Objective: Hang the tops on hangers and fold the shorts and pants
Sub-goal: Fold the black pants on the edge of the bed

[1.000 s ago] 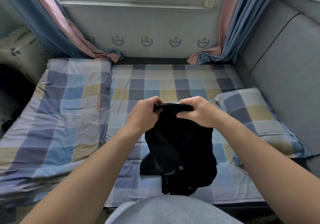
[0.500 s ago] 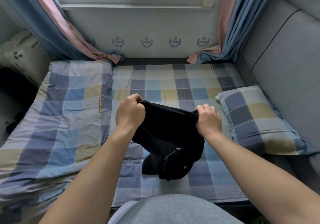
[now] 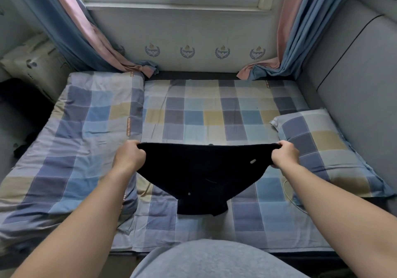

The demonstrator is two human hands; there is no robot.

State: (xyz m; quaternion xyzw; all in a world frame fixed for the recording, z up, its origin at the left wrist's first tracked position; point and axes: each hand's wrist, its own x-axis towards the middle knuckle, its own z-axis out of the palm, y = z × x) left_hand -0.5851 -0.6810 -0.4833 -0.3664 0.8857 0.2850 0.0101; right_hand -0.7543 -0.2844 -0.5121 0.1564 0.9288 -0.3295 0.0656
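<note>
A black pair of shorts [image 3: 199, 170] with small metal studs is stretched wide above the checked bed. My left hand [image 3: 129, 156] grips its top edge at the left end, fingers curled round the cloth. At the right end of that edge my right hand [image 3: 284, 155] grips the cloth the same way. The edge runs taut between both fists, and the rest sags down to a point whose lower tip touches the sheet. No hangers or other clothes are in sight.
The bed [image 3: 214, 110] is covered by a checked sheet, with a folded checked quilt [image 3: 81, 149] on the left and a matching pillow [image 3: 322, 151] on the right. Curtains [image 3: 285, 41] hang at both back corners. A grey padded headboard [image 3: 354, 73] bounds the right side.
My hands have moved apart, from side by side to wide spread, pulling the bunched black garment out into a taut flat shape. The garment now hangs spread instead of crumpled.
</note>
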